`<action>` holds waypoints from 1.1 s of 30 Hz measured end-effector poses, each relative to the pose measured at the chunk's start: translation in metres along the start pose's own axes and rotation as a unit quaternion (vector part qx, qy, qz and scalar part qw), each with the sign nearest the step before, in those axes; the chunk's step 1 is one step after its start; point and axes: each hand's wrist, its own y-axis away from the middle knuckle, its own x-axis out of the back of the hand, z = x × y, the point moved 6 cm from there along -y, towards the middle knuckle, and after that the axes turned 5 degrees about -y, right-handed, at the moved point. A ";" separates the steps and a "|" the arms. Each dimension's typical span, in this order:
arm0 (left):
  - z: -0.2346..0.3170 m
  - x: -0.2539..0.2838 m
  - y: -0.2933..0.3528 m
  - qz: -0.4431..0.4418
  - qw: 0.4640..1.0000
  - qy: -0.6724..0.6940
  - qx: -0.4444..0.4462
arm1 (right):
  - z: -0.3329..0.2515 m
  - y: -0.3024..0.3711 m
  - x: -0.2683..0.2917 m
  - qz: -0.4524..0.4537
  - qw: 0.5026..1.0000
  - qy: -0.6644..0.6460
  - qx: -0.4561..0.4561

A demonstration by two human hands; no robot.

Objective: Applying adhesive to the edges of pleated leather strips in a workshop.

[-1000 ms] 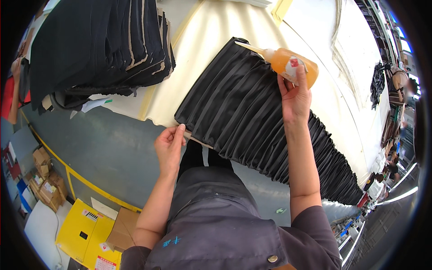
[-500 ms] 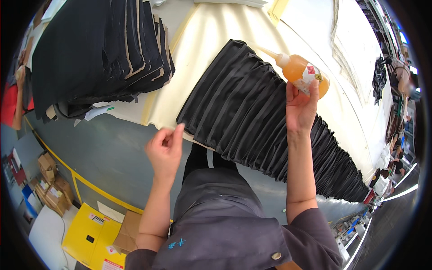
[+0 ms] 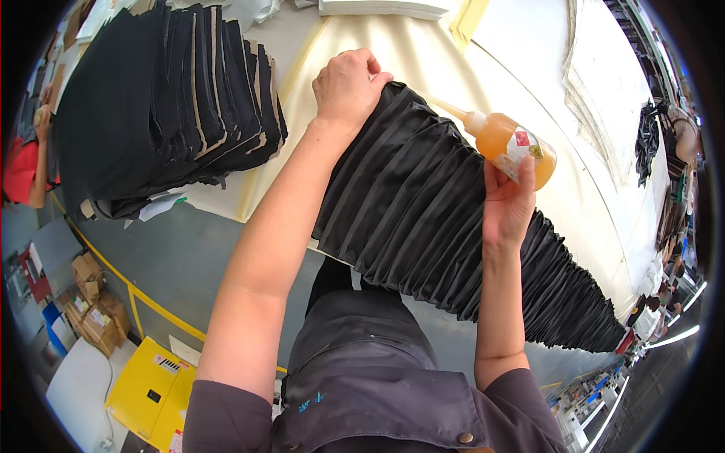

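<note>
left hand at far corner of black cloth, can't tell if pinching, cloth stretches rightward, right hand gripping bottle

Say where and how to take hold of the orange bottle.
Probably best: grasp the orange bottle around its wide, rounded body, coming from the person's side, where the right hand has its grip; the broad end sits nearer, while the thin nozzle points left and away.

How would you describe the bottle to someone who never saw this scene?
On the cream-covered table lies a long, ridged spread of black fabric. Over its far edge, the right hand holds the bottle: see-through, long-nozzled, its orange colour bright against the black.
</note>
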 end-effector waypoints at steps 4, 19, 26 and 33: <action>-0.010 0.000 -0.007 -0.032 0.999 0.008 0.027 | 0.005 -0.002 -0.013 -0.034 0.998 0.053 0.000; -0.010 0.010 0.016 0.086 0.984 0.157 -0.022 | -0.002 0.001 -0.018 -0.034 0.998 0.059 0.020; -0.011 -0.004 0.001 0.005 0.993 0.117 -0.004 | -0.011 0.003 -0.006 -0.030 0.998 0.040 0.025; -0.024 -0.005 -0.002 -0.068 0.965 0.233 0.096 | -0.002 0.005 -0.014 -0.060 0.997 0.051 -0.014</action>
